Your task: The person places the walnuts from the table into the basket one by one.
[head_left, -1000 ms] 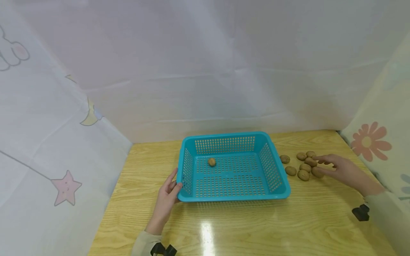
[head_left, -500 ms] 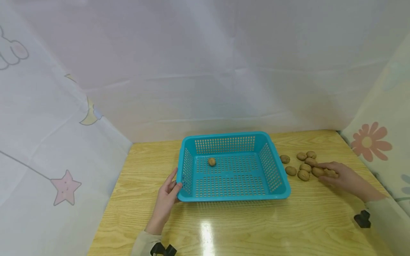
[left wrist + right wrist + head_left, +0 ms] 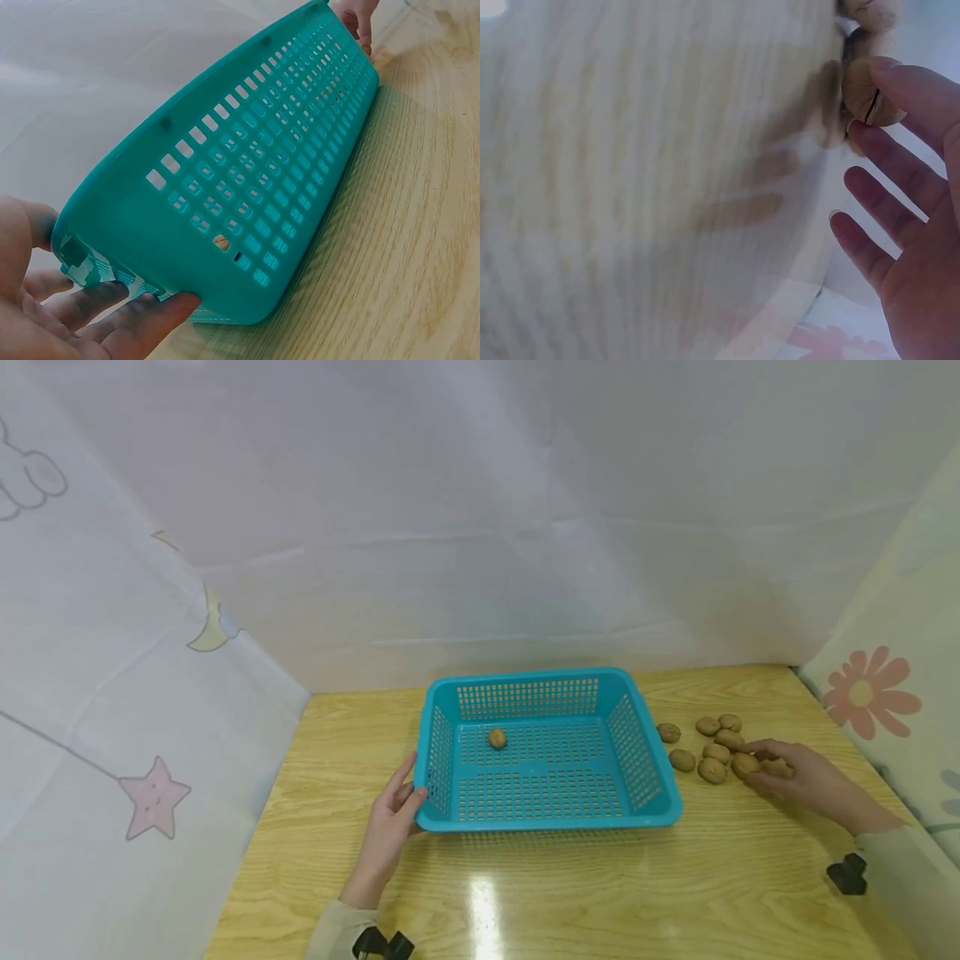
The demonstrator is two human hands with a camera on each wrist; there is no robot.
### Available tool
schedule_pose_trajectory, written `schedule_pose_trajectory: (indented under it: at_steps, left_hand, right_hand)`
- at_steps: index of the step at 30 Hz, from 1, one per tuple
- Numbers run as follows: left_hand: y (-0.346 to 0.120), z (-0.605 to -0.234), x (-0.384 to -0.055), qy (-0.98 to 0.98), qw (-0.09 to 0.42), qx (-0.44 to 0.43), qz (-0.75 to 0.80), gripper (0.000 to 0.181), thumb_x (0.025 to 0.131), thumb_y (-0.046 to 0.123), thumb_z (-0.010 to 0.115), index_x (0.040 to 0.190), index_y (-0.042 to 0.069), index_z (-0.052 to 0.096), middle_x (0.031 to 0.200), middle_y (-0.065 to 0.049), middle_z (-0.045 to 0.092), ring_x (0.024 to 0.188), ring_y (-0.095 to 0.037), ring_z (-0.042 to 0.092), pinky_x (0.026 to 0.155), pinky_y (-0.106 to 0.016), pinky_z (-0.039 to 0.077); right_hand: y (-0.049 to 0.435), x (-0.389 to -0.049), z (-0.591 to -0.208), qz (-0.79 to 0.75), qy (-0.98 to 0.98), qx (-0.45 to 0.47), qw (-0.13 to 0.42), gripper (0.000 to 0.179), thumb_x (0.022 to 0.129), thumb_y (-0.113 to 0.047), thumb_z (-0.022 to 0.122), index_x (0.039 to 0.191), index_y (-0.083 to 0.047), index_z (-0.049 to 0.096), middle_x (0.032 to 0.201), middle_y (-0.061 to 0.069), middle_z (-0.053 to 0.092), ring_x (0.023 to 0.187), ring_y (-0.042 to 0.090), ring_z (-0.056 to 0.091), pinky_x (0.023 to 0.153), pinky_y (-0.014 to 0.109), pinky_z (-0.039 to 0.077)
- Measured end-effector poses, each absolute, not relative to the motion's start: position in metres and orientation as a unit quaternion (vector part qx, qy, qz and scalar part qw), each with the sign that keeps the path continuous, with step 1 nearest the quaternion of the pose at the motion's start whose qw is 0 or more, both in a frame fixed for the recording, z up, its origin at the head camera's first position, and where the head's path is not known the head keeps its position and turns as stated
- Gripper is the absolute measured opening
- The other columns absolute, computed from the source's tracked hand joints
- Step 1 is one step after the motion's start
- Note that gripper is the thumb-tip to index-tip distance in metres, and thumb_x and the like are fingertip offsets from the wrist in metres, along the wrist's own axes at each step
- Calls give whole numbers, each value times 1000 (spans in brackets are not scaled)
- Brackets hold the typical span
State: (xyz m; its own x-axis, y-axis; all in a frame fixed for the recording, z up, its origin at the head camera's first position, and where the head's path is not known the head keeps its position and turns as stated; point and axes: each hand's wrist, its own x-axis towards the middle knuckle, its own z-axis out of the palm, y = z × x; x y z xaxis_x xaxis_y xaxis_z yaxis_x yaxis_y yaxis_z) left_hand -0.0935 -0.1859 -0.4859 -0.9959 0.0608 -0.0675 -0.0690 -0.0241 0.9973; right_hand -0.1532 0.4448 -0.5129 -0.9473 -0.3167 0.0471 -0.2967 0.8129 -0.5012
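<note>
One walnut (image 3: pixel 746 765) is pinched between thumb and fingertip in my right hand (image 3: pixel 806 781), the lower fingers splayed clear, perhaps so they don't nudge its neighbours; whether it touches the bench (image 3: pixel 577 893) I cannot tell. More walnuts (image 3: pixel 712 770) lie loosely clustered just beside it, right of the turquoise plastic basket (image 3: pixel 547 823), which seems handy for a short reach. My left hand (image 3: pixel 386 827) grips the basket's left end, probably to stop something so light sliding. Inside, towards the back left, rests a lone walnut (image 3: pixel 497 739).
</note>
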Motion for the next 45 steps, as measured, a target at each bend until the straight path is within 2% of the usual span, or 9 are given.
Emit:
schedule_pose_trajectory:
  at_steps: [11,14,17,20,24,27,30,38,45]
  left_hand:
    - [-186,-484,-94,699,47,-4,714,62,109,13,55,165,15,30,141,-32,58,114,-46,67,81,-39,64]
    - [-186,-484,-94,699,46,-3,714,62,109,13,55,165,13,29,142,-32,58,115,-47,67,81,-40,64]
    - [-186,-483,-94,700,43,-2,713,62,109,12,55,165,12,29,142,-32,57,115,-47,67,81,-40,64]
    - [-186,-483,-94,700,42,-1,713,62,109,12,54,165,12,29,142,-33,57,114,-48,67,81,-40,64]
    - [-186,-483,-94,698,42,1,715,62,109,11,54,166,12,29,142,-33,57,114,-49,67,80,-40,64]
    - [-187,-484,-93,698,41,0,715,62,109,12,55,165,12,29,143,-33,56,115,-49,66,80,-40,64]
    - [-188,-485,-93,697,43,-1,716,63,109,12,55,166,13,29,144,-32,56,117,-48,65,81,-40,64]
    - [-187,-486,-93,697,44,-4,716,62,109,12,55,165,13,29,143,-32,57,117,-48,66,81,-39,64]
    - [-186,-486,-94,697,44,-3,716,62,109,11,54,165,13,30,143,-32,57,115,-47,67,80,-39,64]
  right_hand:
    - [423,-153,-486,-270,948,-170,-22,37,94,-15,79,129,-6,68,118,15,71,105,-13,46,81,65,51]
    - [415,-154,-480,-264,946,-184,-37,37,93,-14,80,127,-6,69,116,12,71,103,0,55,82,60,51]
    - [408,-157,-474,-255,943,-206,-59,39,89,-11,83,126,-7,70,115,8,72,102,10,60,86,42,51]
    - [400,-159,-466,-255,942,-212,-60,43,88,-11,84,128,-5,70,122,12,72,104,-4,54,88,33,51]
    - [388,-159,-454,-256,943,-207,-45,44,90,-15,83,131,-4,69,130,19,68,116,6,55,90,45,53]
    - [379,-161,-446,-252,941,-218,-55,42,90,-13,83,129,-7,70,126,14,70,116,11,57,90,32,52]
    - [370,-164,-438,-251,937,-234,-70,41,89,-12,83,129,-9,70,124,9,71,110,-4,52,84,16,46]
    - [338,-180,-416,-242,928,-273,-71,45,91,-14,83,134,-12,68,125,2,71,109,19,61,83,36,55]
    - [306,-198,-405,-272,919,-283,-31,43,96,-23,79,135,-13,67,125,0,69,115,23,61,94,51,51]
